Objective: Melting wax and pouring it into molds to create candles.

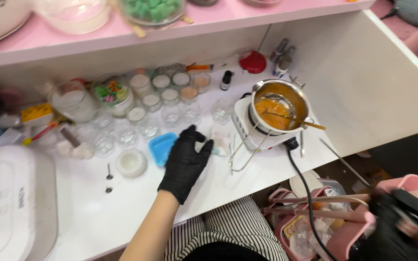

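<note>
My left hand, in a black glove, lies flat on the white tabletop with its fingers spread and holds nothing. It partly covers a blue square mould, and a small clear packet lies just past its fingertips. My right hand, also black-gloved and blurred, is low at the right over a pink basket beside the table. Whether it grips anything there is unclear. A metal pot of orange melted wax sits on a white hot plate, with a wooden stick resting in it.
Several small glass jars stand at the back, beside a jar of coloured bits. A white round mould is left of my hand. A white machine fills the left. A black cord hangs off the table edge. A pink shelf overhangs.
</note>
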